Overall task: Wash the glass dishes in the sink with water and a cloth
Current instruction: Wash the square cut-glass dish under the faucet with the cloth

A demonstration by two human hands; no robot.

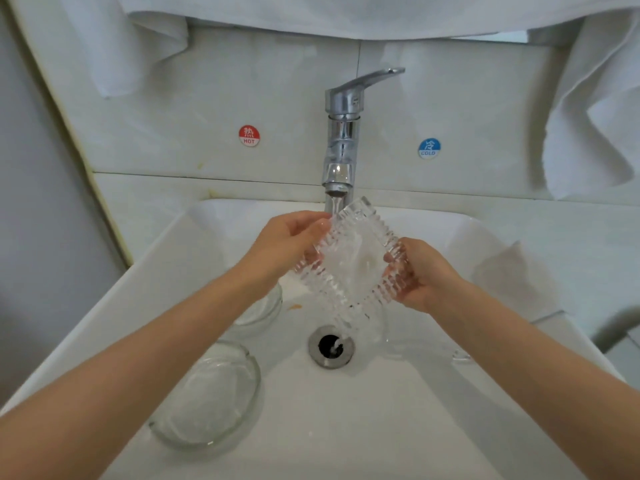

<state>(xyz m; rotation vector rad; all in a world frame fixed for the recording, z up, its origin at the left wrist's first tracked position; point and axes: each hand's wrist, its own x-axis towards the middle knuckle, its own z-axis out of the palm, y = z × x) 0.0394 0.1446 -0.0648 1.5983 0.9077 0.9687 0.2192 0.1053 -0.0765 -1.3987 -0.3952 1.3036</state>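
While we grip the ribbed glass dish (351,258) under the tap (341,133), left hand (291,242) and right hand (420,273) on opposite edges, wet glass could slip onto the bowl (207,396) in the sink (381,427).

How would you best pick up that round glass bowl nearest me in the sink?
By its thick rim, from above. The round glass bowl seems to lie mouth up on the sink floor, so I'd pinch the rim's right side, thumb inside; its smooth curved wall offers little else to hold.
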